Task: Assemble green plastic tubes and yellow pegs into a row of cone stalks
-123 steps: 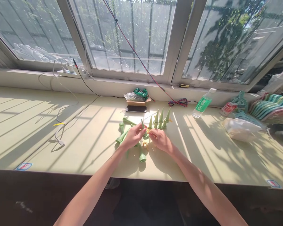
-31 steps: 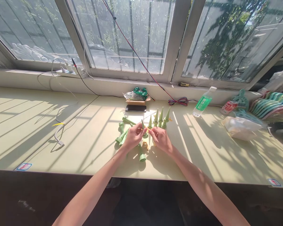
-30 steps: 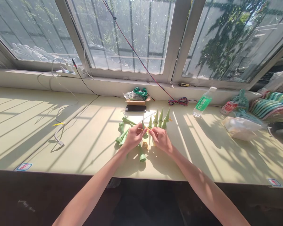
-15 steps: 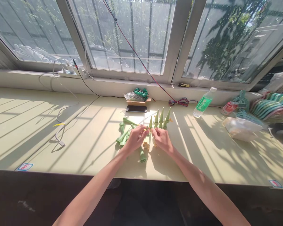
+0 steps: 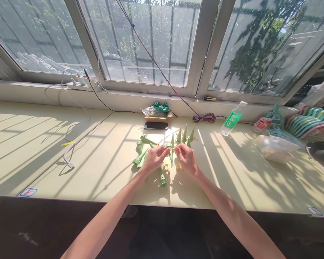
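My left hand is closed, its fingertips pinching a green cone-shaped plastic piece whose point faces down. Close beside it, the closed fingertips of my right hand pinch a small yellow plastic piece against the cone's wide end. Just beyond my hands, several green cones stand upright, with yellow bits near their bases. Left of my left hand lie several green cone pieces in a loose pile. Another green cone lies nearer the table edge, by small yellow pieces.
A black phone lies before a small box holding clear and green plastic. To the right are a bottle, a red-and-white can, a white bag and hangers. A white cable lies left.
The cone between my hands has turned from point up to point down. Both hands stay in nearly the same place, close together.
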The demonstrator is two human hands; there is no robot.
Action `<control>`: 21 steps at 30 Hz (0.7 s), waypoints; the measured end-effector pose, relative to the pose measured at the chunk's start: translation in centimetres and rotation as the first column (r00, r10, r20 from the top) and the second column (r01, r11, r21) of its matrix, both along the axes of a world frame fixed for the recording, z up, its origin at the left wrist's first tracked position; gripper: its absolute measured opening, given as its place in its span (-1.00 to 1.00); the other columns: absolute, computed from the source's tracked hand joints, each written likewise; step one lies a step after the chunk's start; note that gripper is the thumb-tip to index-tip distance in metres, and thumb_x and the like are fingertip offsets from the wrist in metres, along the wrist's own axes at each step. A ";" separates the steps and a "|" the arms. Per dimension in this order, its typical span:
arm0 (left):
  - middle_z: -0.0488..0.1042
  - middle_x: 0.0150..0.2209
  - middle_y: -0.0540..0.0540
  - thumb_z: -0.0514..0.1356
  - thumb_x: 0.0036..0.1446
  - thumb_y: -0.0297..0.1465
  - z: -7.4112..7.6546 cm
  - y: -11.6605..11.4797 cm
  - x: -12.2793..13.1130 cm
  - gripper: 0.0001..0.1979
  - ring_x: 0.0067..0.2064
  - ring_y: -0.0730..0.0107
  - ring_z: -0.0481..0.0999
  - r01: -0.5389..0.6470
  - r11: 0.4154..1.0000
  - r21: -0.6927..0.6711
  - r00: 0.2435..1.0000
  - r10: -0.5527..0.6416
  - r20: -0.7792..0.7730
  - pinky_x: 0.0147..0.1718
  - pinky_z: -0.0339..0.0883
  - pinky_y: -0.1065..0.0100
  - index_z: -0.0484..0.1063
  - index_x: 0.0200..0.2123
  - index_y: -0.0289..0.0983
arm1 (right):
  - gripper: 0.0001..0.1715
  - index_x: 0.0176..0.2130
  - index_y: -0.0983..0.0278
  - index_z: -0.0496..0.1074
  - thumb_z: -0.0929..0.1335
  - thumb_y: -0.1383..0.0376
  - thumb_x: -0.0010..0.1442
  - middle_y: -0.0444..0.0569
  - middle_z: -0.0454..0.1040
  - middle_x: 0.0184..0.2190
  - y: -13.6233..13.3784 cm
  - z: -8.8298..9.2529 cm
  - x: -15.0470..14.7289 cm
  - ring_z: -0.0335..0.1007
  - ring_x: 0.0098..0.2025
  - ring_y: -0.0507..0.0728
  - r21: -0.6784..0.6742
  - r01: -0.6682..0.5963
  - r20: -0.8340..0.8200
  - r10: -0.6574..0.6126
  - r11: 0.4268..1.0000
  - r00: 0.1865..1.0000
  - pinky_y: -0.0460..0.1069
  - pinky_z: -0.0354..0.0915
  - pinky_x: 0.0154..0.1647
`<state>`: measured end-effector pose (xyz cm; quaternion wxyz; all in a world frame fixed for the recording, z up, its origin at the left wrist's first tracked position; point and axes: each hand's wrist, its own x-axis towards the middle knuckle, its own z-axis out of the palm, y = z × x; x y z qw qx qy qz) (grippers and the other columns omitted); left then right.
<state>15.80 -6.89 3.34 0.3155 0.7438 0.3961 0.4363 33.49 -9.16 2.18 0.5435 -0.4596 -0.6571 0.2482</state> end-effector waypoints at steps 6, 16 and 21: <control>0.45 -0.52 -0.01 0.20 0.21 -0.02 -0.1 0.0 0.0 -0.57 -0.48 0.42 0.42 0.031 0.999 0.011 1.000 -0.031 0.004 -0.51 0.30 0.43 0.41 -0.48 -0.26 | -0.51 -0.49 0.24 0.28 0.27 -0.02 0.33 -0.16 0.28 -0.59 0.2 -0.2 0.0 0.12 -0.55 0.01 -0.008 0.012 -0.030 -0.012 1.000 0.999 -0.07 0.09 -0.53; 0.43 -0.42 0.00 0.28 0.18 -0.14 -0.5 -0.2 0.2 -0.70 -0.50 0.51 0.36 0.083 0.991 0.107 0.997 -0.083 -0.006 -0.55 0.25 0.47 0.40 -0.36 -0.26 | -0.45 -0.61 0.21 0.00 0.25 0.05 0.27 -0.23 -0.01 -0.68 0.4 -0.2 0.0 -0.10 -0.60 -0.04 -0.087 0.041 -0.033 -0.044 0.995 0.998 -0.08 -0.10 -0.58; 0.46 -0.37 -0.03 0.28 0.19 -0.16 -0.4 -0.2 0.2 -0.73 -0.48 0.50 0.35 0.095 0.995 0.039 0.995 -0.097 0.039 -0.58 0.25 0.49 0.46 -0.29 -0.26 | -0.43 -0.61 0.21 0.10 0.26 -0.02 0.29 -0.20 0.12 -0.68 0.6 -0.6 -0.1 -0.01 -0.62 -0.03 -0.105 0.035 -0.081 -0.044 0.994 0.996 -0.10 -0.04 -0.61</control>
